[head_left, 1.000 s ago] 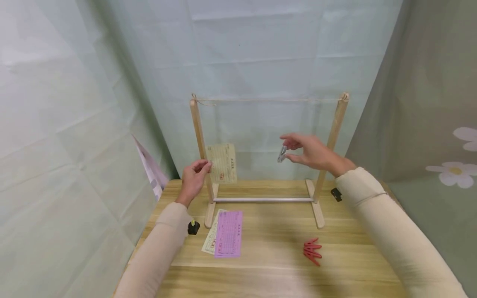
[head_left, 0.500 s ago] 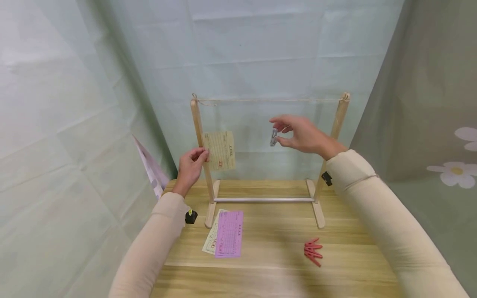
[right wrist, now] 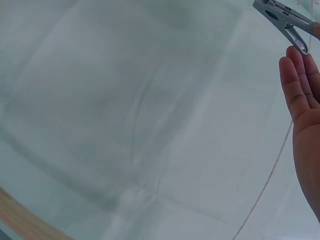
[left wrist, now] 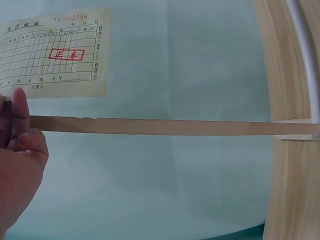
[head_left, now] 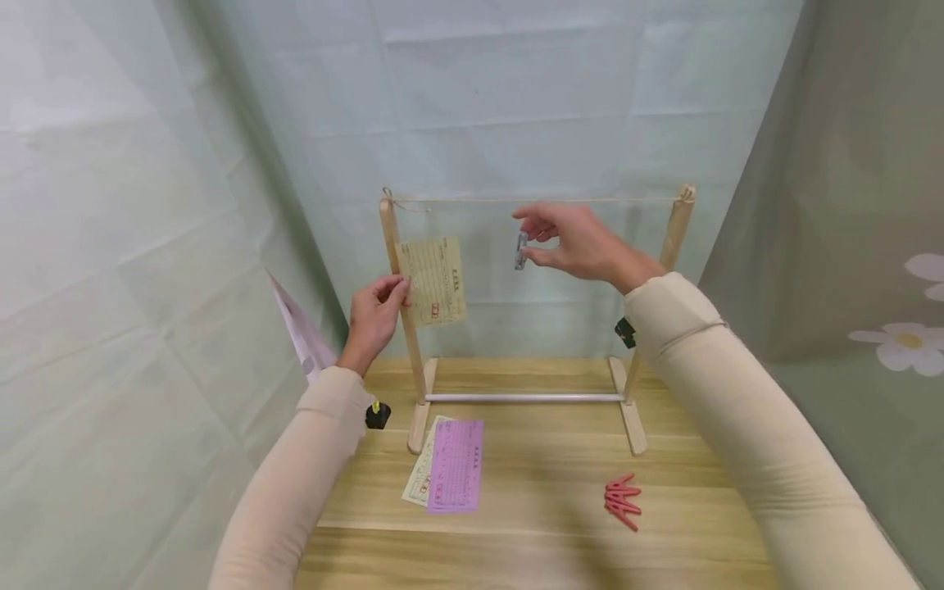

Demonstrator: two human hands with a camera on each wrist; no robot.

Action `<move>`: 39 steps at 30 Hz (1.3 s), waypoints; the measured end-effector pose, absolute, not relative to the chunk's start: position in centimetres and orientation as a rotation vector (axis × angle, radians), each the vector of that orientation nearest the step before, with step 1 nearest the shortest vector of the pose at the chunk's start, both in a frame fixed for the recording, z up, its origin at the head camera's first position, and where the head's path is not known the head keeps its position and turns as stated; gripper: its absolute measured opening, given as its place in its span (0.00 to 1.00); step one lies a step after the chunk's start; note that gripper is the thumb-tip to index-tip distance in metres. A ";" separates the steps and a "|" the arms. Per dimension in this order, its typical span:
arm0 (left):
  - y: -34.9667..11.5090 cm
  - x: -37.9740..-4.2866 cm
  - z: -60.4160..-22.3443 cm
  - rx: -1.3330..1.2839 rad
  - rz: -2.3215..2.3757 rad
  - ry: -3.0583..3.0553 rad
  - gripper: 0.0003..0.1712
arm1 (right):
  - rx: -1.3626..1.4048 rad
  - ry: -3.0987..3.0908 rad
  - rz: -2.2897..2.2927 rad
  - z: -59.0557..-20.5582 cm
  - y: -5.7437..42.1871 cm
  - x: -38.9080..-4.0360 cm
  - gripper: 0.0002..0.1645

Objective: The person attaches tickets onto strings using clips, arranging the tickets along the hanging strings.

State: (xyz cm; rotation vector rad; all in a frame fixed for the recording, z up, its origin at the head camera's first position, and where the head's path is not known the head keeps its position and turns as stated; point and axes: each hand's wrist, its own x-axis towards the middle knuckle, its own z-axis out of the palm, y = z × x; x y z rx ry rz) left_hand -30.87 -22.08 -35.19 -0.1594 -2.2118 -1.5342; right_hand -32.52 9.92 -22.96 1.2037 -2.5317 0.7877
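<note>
Our left hand (head_left: 378, 314) pinches a thin rectangular pale-yellow printed paper slip (head_left: 435, 279), our right hand (head_left: 578, 246) a small grey hinged clip (head_left: 520, 250)

Reading the head view as a clock, we have the left hand at nine o'clock, thumb and finger together on the slip's left edge, overlapping the slim pale-wood left post (head_left: 388, 229); whether slip and post touch, we cannot tell. The slip is held up just off centre, towards nine o'clock. At six o'clock, a second pale-yellow printed sheet (head_left: 420, 479) lies partly under a rectangular purple printed sheet (head_left: 457, 467) on the light wood-grain table (head_left: 406, 545). At twelve runs thin tan twine (head_left: 472, 201). At two o'clock our right hand clamps the clip between thumb and fingers, below the twine and apart from the slip. Slender red clips (head_left: 618, 492) lie fanned at five o'clock. Between two and three stands the pale-wood right post (head_left: 678, 228).
</note>
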 end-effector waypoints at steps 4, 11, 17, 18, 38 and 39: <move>-21.9 -30.8 -34.6 -0.147 -1.501 -2.208 0.18 | 1.206 -2.538 0.815 -22.0 9.2 -32.6 0.30; -21.7 -30.9 -33.5 -0.124 -1.523 -2.163 0.17 | 1.189 -2.555 0.839 -20.4 7.9 -32.7 0.29; -20.9 -30.4 -32.4 -0.075 -1.567 -2.127 0.16 | 1.180 -2.532 0.861 -19.6 6.6 -32.9 0.28; -20.7 -30.3 -32.2 -0.064 -1.572 -2.122 0.16 | 1.183 -2.520 0.869 -19.5 6.4 -33.0 0.28; -17.7 -30.6 -30.6 0.099 -1.525 -2.084 0.15 | 1.115 -2.343 0.988 -17.3 2.6 -33.4 0.23; -17.6 -30.7 -30.6 0.109 -1.524 -2.079 0.15 | 1.107 -2.339 0.992 -17.3 2.5 -33.4 0.23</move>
